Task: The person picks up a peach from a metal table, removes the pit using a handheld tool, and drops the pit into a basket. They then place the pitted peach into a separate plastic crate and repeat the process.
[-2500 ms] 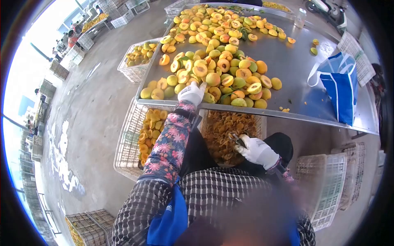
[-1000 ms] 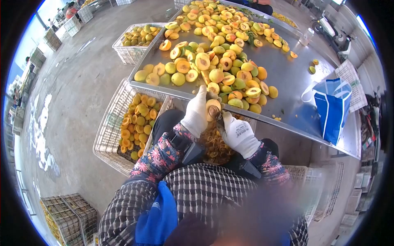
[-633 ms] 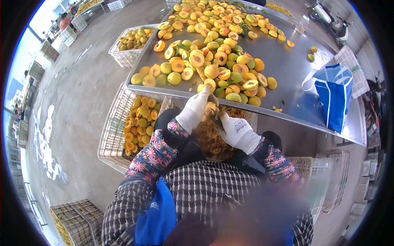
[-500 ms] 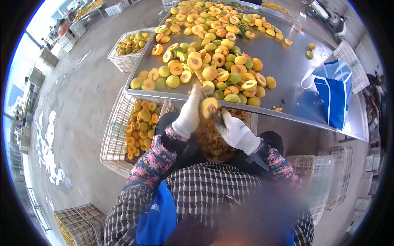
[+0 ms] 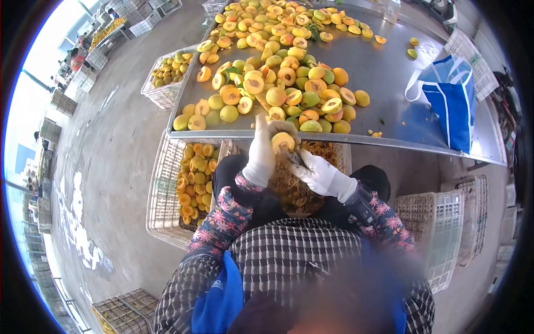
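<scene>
In a white glove, my left hand [image 5: 263,151] is wrapped round a halved yellow fruit [image 5: 283,142], cut side showing, just past the table's near edge. My gloved right hand [image 5: 320,174] is closed on a small dark tool [image 5: 295,158], its tip at the fruit's centre; the tool's exact shape is unclear. Below both hands, a crate holds brownish fruit scraps [image 5: 295,192]. Whole and halved fruits [image 5: 276,96] are heaped on the metal table [image 5: 222,134] in front.
A crate [image 5: 161,189] of cut fruit stands to the left of my legs, and another [image 5: 161,94] stands farther off. On the table's right is a blue bag [image 5: 453,114]. Stacked crates [image 5: 431,239] stand at the right. People are at the far left.
The camera view has shifted slightly, moving the table and bag in the frame. My right hand has turned, and the tool now shows more clearly against the fruit.
</scene>
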### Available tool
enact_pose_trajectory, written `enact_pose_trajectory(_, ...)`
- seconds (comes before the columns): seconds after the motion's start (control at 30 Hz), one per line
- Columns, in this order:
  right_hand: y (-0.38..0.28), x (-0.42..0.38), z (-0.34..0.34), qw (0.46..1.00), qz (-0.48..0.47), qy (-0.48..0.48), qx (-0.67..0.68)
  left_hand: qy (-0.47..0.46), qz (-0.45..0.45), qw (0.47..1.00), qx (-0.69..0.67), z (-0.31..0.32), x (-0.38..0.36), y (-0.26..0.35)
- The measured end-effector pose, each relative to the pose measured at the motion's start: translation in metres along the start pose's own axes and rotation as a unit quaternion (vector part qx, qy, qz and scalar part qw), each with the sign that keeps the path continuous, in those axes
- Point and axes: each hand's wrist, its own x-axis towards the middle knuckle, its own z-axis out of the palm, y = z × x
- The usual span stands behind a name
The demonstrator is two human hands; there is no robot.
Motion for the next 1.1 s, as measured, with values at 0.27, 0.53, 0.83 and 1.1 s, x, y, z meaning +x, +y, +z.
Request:
enact_pose_trajectory(0.27,0.022,0.003,-0.009,0.987,-0.068,-0.063,-0.132,-0.052,-0.030,0.978,0.201,-0.012,0.001,-0.002)
enact_pose_trajectory(0.53,0.002,-0.015,0.022,0.826,0.218,-0.098,0.511,-0.029,-0.087,0.996,-0.003,-0.005,0.002,-0.007)
enact_pose_trajectory(0.83,0.004,-0.034,0.014,0.716,0.174,-0.187,0.649,0.099,-0.029,0.992,-0.078,-0.006,0.012,-0.015)
enact_pose_trajectory(1.1,0.069,-0.072,0.000,0.982,0.070,-0.049,-0.170,0.237,0.260,0.630,0.693,-0.114,0.003,0.082)
